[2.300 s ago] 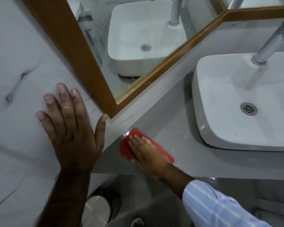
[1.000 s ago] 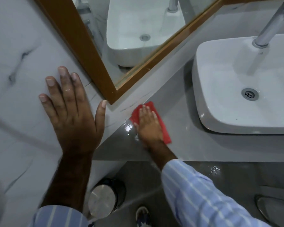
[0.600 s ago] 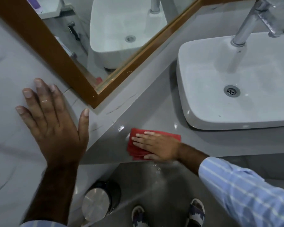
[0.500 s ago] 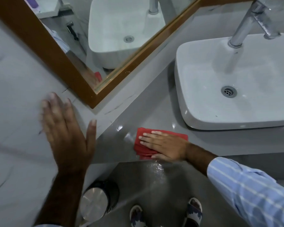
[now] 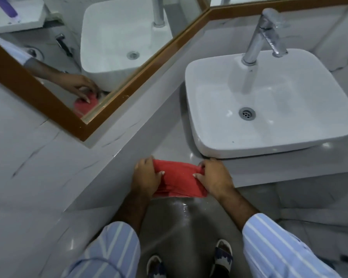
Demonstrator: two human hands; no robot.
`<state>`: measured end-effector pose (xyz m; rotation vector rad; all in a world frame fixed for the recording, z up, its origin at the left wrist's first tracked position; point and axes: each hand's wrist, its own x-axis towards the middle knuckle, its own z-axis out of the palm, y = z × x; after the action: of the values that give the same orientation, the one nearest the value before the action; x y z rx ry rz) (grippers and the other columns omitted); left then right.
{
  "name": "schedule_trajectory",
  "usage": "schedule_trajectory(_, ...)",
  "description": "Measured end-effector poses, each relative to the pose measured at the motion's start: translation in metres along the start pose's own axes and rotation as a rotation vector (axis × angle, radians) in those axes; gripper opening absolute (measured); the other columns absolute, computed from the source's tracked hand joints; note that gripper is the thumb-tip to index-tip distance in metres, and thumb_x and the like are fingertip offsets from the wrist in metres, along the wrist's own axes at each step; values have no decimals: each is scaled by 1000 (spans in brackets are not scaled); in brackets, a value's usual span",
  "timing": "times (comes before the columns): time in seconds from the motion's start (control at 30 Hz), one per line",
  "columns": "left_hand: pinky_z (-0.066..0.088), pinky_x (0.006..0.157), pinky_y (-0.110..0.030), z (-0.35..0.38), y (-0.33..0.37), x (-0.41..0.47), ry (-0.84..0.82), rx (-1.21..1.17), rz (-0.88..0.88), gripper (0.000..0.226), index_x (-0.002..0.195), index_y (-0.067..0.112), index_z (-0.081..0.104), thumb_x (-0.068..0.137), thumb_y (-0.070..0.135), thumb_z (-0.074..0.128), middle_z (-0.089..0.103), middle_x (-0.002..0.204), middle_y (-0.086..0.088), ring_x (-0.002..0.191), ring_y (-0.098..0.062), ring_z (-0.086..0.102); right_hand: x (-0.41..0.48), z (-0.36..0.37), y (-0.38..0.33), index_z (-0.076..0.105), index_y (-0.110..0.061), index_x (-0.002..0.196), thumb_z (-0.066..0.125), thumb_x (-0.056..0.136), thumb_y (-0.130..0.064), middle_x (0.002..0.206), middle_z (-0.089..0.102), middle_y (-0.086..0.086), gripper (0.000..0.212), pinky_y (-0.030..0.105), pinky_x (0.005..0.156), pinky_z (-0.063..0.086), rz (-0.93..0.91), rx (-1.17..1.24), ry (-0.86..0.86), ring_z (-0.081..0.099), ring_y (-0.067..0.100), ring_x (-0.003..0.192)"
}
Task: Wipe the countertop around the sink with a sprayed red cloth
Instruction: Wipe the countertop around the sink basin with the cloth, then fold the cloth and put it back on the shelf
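You have the red cloth stretched along the desk's front edge, left hand and right hand each pinched shut on an end, with the sink just beyond your nearer right hand.

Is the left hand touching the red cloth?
Touching. The head view shows the left hand gripping the folded red cloth's left edge, thumb on top.
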<state>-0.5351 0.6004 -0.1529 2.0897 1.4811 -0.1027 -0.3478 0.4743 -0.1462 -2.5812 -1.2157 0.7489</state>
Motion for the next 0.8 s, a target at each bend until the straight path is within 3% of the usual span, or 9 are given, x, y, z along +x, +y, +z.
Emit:
schedule_trajectory(0.1, 47, 81, -35, -6, 3, 2, -51, -79, -77, 28, 99, 1, 74, 87, 26, 81, 76, 105, -22, 104, -38, 71, -4, -5, 4, 77, -22, 96, 83, 81, -34, 105, 71, 4, 21, 37, 91, 58, 78, 180, -38, 69, 25, 100)
schedule_trajectory(0.17, 47, 74, -32, -10, 2, -3, -77, -152, -105, 26, 90, 3, 75, 85, 28, 82, 78, 94, -21, 93, -36, 73, -11, -10, 11, 72, -20, 88, 83, 80, -30, 94, 76, 1, 17, 39, 86, 60, 142, 309, -85, 73, 24, 91)
schedule_trajectory(0.27, 60, 62, -25, -12, 6, -18, -175, -472, -186, 16, 94, 12, 76, 84, 21, 84, 80, 94, -16, 86, -31, 76, -25, -21, 28, 69, -21, 79, 86, 78, -25, 84, 77, 4, 17, 40, 80, 62, 196, 471, -103, 75, 25, 81)
schedule_trajectory(0.37, 67, 71, -47, -8, 30, -37, -348, -778, -251, 12, 94, 14, 72, 87, 11, 81, 78, 95, -18, 82, -32, 77, -47, -45, 52, 76, -20, 87, 88, 77, -26, 79, 73, -2, 17, 31, 74, 61, 239, 538, -13, 70, 16, 72)
schedule_trajectory(0.47, 65, 61, -34, -6, 67, -50, -372, -818, -162, 11, 94, 12, 75, 86, 8, 82, 81, 88, -15, 70, -23, 80, -67, -72, 78, 77, -23, 84, 89, 78, -25, 72, 70, -11, 14, 11, 55, 52, 260, 583, 75, 66, 7, 65)
schedule_trajectory(0.53, 64, 64, -28, -4, 102, -63, -379, -814, -90, 16, 99, 10, 77, 84, 10, 83, 83, 93, -14, 79, -23, 82, -88, -95, 102, 75, -27, 80, 90, 77, -24, 70, 68, -15, 15, 3, 47, 42, 304, 625, 145, 62, 0, 62)
schedule_trajectory(0.6, 66, 72, -32, -2, 138, -77, -438, -850, -49, 24, 107, 9, 77, 84, 11, 83, 84, 98, -13, 88, -27, 82, -108, -115, 126, 79, -22, 85, 91, 76, -24, 74, 71, -11, 15, 10, 57, 45, 354, 658, 209, 63, 3, 67)
schedule_trajectory(0.67, 65, 66, -30, 7, 184, -97, -503, -861, 13, 23, 108, 10, 74, 86, 10, 82, 84, 97, -11, 85, -24, 82, -136, -139, 161, 82, -18, 90, 91, 75, -25, 76, 71, -8, 19, 16, 64, 44, 414, 676, 287, 62, 6, 71)
schedule_trajectory(0.8, 66, 66, -29, 28, 272, -135, -533, -805, 172, 19, 104, 14, 72, 88, 10, 81, 82, 99, -12, 85, -22, 81, -190, -171, 224, 80, -20, 86, 90, 74, -22, 67, 69, -7, 16, 14, 56, 46, 528, 777, 460, 63, 9, 63)
